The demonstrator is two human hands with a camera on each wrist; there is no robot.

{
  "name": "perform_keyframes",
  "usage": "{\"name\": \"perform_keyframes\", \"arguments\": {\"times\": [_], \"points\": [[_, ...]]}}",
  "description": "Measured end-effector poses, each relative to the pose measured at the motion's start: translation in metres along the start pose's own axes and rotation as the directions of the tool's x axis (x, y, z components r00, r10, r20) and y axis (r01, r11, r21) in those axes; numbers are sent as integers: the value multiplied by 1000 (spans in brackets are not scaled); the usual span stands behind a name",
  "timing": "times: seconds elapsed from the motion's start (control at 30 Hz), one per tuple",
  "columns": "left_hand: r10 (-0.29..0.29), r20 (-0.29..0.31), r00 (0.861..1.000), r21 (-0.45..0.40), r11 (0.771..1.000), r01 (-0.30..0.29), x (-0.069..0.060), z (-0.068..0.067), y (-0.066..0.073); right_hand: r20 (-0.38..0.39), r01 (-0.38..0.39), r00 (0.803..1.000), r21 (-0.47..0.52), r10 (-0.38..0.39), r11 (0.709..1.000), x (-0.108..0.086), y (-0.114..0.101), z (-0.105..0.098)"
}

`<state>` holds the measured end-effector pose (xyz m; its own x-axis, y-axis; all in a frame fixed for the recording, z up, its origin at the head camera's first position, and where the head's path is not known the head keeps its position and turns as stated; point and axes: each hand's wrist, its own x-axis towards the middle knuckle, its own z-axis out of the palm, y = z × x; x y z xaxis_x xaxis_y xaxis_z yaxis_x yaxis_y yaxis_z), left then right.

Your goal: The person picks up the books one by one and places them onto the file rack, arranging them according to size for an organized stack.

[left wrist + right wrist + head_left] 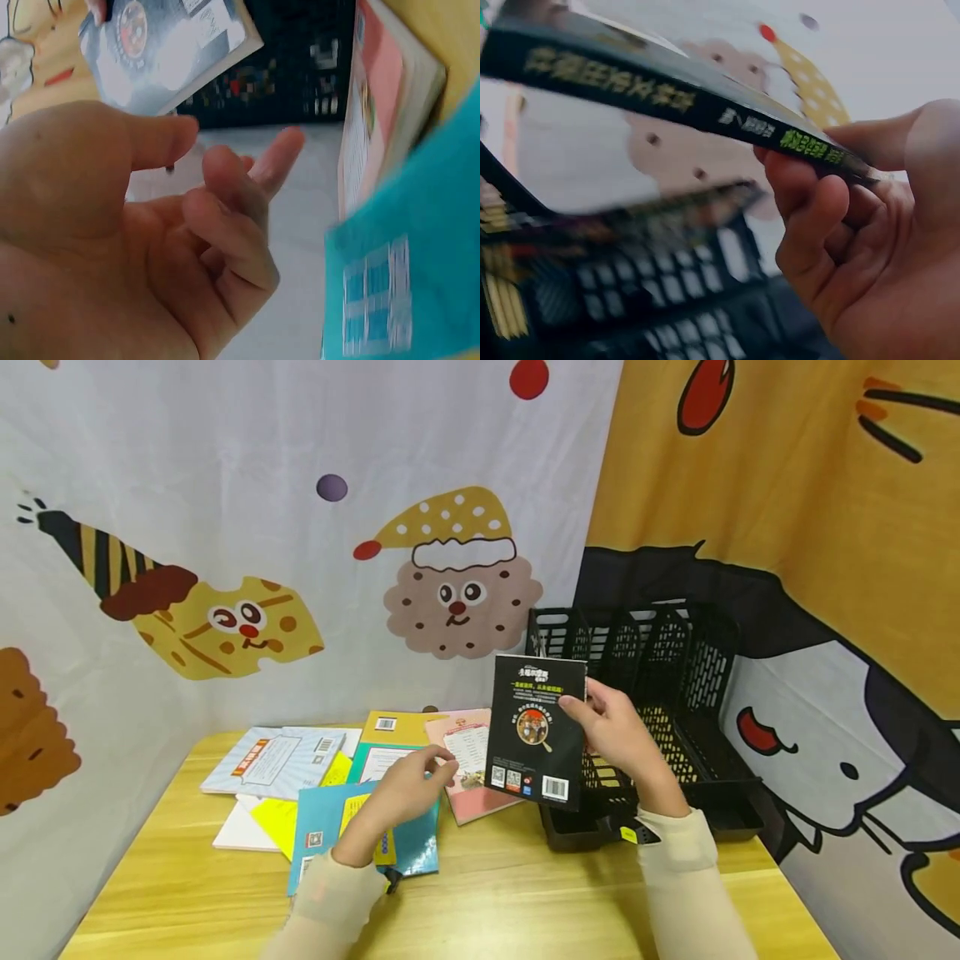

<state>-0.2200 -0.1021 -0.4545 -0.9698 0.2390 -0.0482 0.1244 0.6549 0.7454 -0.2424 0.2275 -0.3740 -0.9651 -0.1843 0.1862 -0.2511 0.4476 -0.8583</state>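
My right hand (pixel 618 731) grips a thin black book (pixel 536 735) by its right edge, thumb on the back cover. The book stands upright in the air before a black slatted file rack (pixel 712 718). In the right wrist view, the fingers curl under its dark spine (pixel 652 97). My left hand (pixel 408 789) hovers over a blue book (pixel 416 847), its fingers loosely bent around nothing. A pink book (pixel 480 806) lies between the hands. Behind the held book, the left wrist view shows another dark cover with a barcode (pixel 326 56), partly hidden.
Left of the pink book, a yellow-orange book (pixel 420 724), a teal book (pixel 367 752), a pale blue book (pixel 300 768) and yellow covers (pixel 277 822) overlap on the wooden table (pixel 480 910). A patterned curtain (pixel 262 443) hangs close behind.
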Motion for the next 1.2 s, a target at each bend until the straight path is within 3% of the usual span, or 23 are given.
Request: {"name": "perform_keyframes", "arguments": {"times": [0.3, 0.57, 0.7, 0.93, 1.03, 1.2], "points": [[88, -52, 995, -22, 996, -89, 4, 31, 33, -93, 2, 996, -96, -11, 995, -21, -5, -45], [142, -27, 989, -75, 987, -144, 6, 55, 56, -198, -37, 980, -217, -7, 976, -37, -12, -64], [150, 0, 989, -84, 985, -150, 9, 64, 63, -257, -55, 966, -285, -21, 957, -40, -17, -64], [121, 25, 992, -75, 990, -119, 12, 74, 64, -317, -56, 947, -302, -45, 952, -36, -17, -57], [101, 32, 994, -75, 992, -98, 14, 78, 63, -364, -39, 927, -341, -94, 939, -30, -16, -49], [87, 49, 995, -82, 993, -83, 18, 87, 64, -450, -27, 875, -413, -178, 910, -18, -12, -29]]}}
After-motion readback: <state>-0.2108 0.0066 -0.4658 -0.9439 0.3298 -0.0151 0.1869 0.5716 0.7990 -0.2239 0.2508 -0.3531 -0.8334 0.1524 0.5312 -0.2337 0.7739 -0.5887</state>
